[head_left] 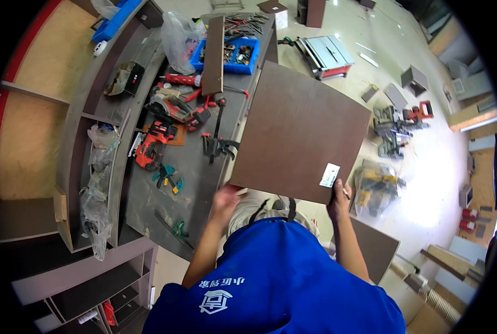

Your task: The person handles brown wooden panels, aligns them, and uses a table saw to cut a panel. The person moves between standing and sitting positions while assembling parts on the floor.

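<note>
While the right hand grips the brown panel by its lower right corner, beside a white label, the left hand blurs at the lower left; I can't tell if those fingers close! Up beside the workbench, the panel hides some floor.

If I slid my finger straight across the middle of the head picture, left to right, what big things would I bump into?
Crumpled clear plastic → red-and-black power tool → black clamp → large brown board → grey-and-red machine on the floor.
</note>
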Demonstrator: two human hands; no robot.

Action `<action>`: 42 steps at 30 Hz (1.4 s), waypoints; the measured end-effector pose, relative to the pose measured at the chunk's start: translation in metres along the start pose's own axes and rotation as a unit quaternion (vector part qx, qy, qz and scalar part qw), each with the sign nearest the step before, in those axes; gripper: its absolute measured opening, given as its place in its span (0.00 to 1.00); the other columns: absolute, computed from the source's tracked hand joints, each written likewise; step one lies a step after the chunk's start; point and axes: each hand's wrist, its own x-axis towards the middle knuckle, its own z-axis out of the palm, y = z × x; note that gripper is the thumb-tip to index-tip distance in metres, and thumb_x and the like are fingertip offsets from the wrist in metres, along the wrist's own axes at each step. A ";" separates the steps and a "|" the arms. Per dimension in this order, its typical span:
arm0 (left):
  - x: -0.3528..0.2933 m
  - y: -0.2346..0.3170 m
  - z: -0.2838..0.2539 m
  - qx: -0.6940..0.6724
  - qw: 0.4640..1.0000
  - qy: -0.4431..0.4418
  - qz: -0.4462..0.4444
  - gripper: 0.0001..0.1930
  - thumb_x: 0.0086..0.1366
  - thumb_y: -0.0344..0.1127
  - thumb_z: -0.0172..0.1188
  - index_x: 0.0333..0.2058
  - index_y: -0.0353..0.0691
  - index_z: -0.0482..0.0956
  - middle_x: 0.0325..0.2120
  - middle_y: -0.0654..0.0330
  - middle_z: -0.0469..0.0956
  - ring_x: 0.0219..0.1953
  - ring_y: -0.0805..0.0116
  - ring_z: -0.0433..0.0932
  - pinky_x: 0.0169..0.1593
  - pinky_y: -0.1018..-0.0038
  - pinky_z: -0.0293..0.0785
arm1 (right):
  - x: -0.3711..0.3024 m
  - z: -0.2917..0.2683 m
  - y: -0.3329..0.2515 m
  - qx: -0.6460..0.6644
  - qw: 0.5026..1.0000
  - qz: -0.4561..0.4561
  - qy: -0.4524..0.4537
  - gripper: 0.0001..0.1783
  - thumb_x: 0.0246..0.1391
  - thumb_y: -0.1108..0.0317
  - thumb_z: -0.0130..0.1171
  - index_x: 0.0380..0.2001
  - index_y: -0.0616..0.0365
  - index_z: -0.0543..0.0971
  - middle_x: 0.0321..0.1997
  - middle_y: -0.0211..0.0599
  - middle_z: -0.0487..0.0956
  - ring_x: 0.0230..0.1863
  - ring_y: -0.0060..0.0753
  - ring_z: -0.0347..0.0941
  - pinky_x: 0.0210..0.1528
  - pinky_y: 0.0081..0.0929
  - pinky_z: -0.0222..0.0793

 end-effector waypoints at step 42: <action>1.001 -0.266 0.323 -0.066 0.813 0.478 -0.326 0.26 0.62 0.36 0.58 0.57 0.37 0.64 0.52 0.50 0.71 0.51 0.48 0.75 0.46 0.50 0.78 | 0.895 -0.544 -0.410 -0.279 0.871 -0.030 0.404 0.18 0.64 0.56 0.47 0.22 0.52 0.74 0.13 0.27 0.67 0.13 0.22 0.63 0.16 0.22 0.57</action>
